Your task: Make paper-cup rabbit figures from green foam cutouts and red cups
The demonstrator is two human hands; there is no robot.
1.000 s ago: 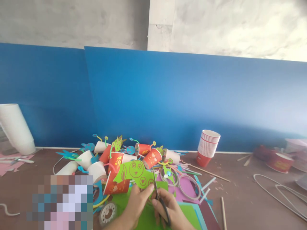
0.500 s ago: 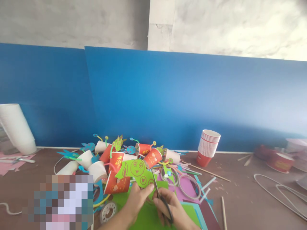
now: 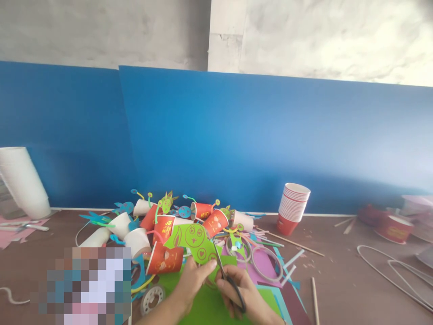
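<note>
A green paper with a drawn face, a leaf shape and small circles is pinched between the thumb and fingers of my left hand. My right hand has its fingers in the black handles of a pair of scissors. The blades point up and away, at the right edge of the drawn paper. Whether they are parted is hard to tell. Beneath both hands lie green sheets on the brown table.
Paper cups with paper figures crowd behind my left hand. Tape rolls, sticks and purple paper lie behind my right hand. A cup stack stands back right, white cups far left. A blue partition rises behind.
The green paper has tilted slightly in my left hand and the scissors have shifted a little. Both hands stay in nearly the same place.
</note>
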